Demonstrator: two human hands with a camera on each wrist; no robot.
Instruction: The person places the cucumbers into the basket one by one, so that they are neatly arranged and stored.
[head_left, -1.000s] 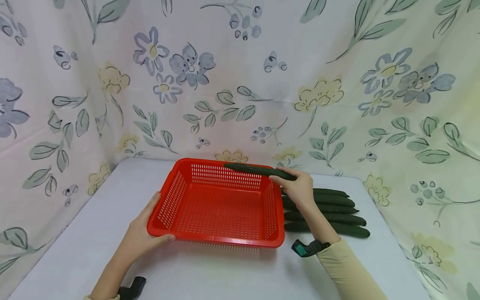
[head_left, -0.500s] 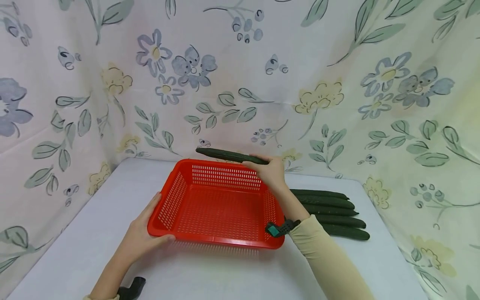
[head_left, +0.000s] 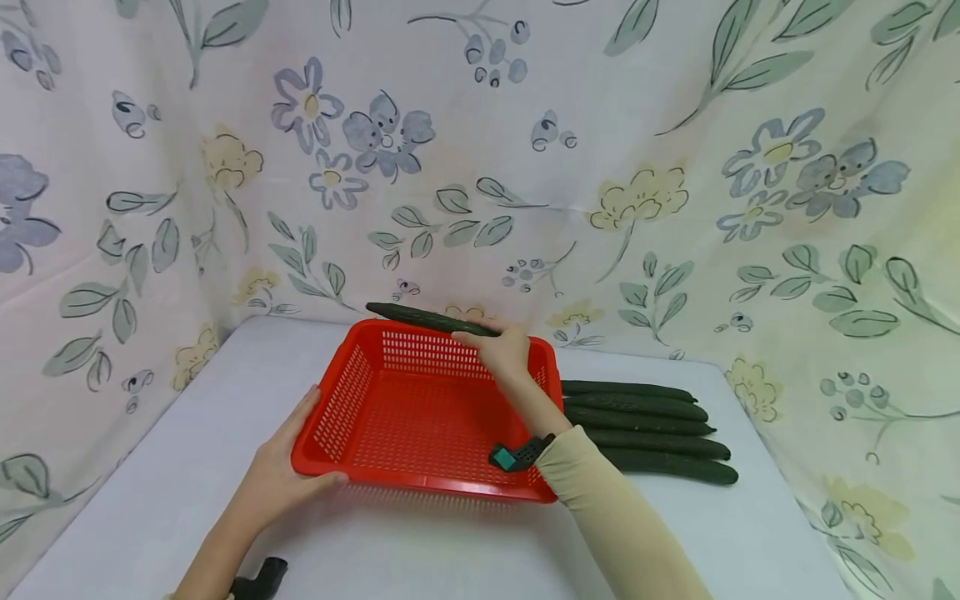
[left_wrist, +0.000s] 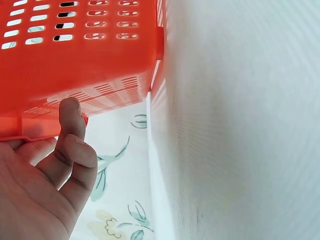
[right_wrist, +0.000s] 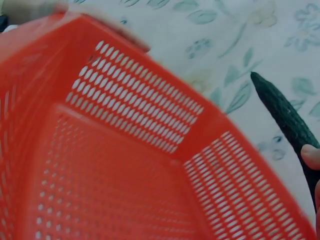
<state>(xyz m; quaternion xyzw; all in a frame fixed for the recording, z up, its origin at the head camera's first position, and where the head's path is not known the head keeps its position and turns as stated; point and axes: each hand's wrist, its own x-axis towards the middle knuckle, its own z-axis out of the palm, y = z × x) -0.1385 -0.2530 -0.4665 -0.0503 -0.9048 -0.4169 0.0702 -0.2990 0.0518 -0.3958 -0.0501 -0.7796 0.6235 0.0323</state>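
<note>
A red perforated plastic basket stands on the table, its inside bare. At its left front corner my left hand grips the rim, thumb along the front edge and fingers on the outer left side. In the left wrist view, bent fingers show beneath the basket's rim. Above the back rim, my right hand holds a long dark green cucumber near its right end. The cucumber's far end points left, slightly raised. The right wrist view shows the cucumber beyond the basket wall, with most of the hand out of frame.
Several more cucumbers lie side by side right of the basket, their left ends partly hidden by the basket and right arm. A white-covered table lies beneath. A floral cloth hangs behind it.
My right hand has carried the cucumber leftward from the basket's right back corner, rising, then dipping slightly over the back rim. The left hand has stayed on the basket.
</note>
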